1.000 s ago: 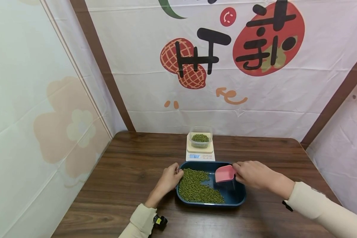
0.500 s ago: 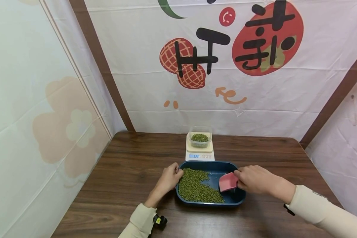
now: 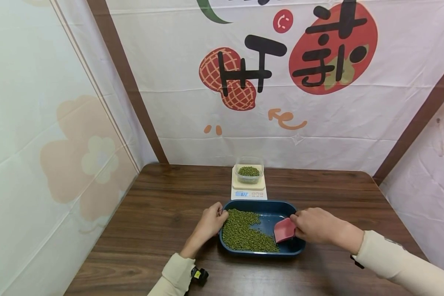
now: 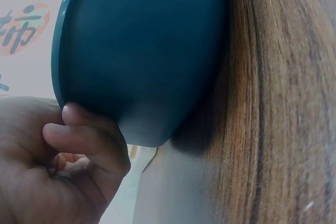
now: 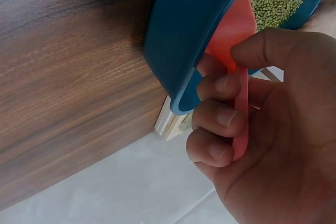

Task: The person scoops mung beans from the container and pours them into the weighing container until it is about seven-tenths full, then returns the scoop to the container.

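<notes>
A blue tray (image 3: 259,253) lies on the table, with green mung beans (image 3: 244,232) heaped over its left and front part. My left hand (image 3: 210,222) pinches the tray's left rim; in the left wrist view the thumb and curled fingers (image 4: 86,137) meet at that edge. With my right hand (image 3: 316,225) I grip the handle of a pink scoop (image 3: 284,230). Its bowl is inside the tray's right half, at the edge of the beans. The right wrist view shows fingers wrapped round the scoop handle (image 5: 241,124). Whether beans are in the scoop is hard to tell.
Behind the tray stands a white kitchen scale (image 3: 248,194) with a lit display. A clear plastic container (image 3: 249,179) holding some mung beans sits on it. The brown wooden table (image 3: 170,205) ends at a printed cloth backdrop (image 3: 192,148).
The pink scoop has come down and toward the front of the tray, and its bowl now tilts toward the beans. My left hand stays on the rim.
</notes>
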A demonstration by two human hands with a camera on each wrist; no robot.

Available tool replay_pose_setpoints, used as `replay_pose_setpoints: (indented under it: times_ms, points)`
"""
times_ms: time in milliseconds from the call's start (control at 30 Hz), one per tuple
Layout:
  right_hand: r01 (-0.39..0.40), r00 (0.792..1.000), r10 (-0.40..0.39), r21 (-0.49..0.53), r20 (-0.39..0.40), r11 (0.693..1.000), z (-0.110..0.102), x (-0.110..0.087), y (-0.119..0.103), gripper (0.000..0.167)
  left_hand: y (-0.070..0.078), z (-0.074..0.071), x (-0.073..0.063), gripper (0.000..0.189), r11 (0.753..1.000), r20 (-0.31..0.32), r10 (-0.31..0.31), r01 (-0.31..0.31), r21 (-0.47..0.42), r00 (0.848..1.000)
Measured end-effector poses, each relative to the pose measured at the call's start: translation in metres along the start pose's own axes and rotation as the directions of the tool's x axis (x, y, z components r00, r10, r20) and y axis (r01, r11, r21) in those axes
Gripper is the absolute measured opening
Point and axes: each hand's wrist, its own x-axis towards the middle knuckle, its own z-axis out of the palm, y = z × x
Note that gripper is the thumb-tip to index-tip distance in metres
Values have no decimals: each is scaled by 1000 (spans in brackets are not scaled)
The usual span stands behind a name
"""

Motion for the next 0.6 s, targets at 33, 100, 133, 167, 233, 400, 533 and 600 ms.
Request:
replay_pose_setpoints:
  times_ms: [33, 100, 133, 167, 233, 400, 533, 600]
  points:
    - [0, 1000, 0, 1, 2, 1000, 0, 1, -1, 18, 0, 0, 0, 22, 1000, -1, 1, -1, 1, 1000]
    - [4, 1000, -4, 5, 3, 1000, 1, 1, -1, 18, -1, 0, 1, 22, 1000, -2, 2, -2, 1, 1000]
    - [5, 1000, -5, 6, 2, 1000, 2, 2, -2, 18, -1, 1, 1, 22, 1000, -2, 2, -2, -1, 1000]
    - [7, 1000, -7, 6, 1, 1000, 2, 2, -2, 18, -1, 1, 1, 22, 1000, -2, 1, -1, -2, 1000]
    - [5, 1000, -5, 5, -2, 1000, 3, 3, -3, 17, -1, 1, 1, 22, 1000, -3, 1, -1, -6, 1000]
    - [13, 1000, -13, 11, -14, 1000, 6, 4, -3, 17, -1, 1, 1, 23, 1000, -3, -2, 2, -9, 1000]
    - [19, 1000, -18, 14, -12, 1000, 7, 5, -4, 17, 0, 1, 1, 22, 1000, 0, -10, 10, -13, 1000]
    - [20, 1000, -19, 14, -11, 1000, 7, 6, -5, 17, -1, 1, 1, 22, 1000, 1, -11, 11, -16, 1000]
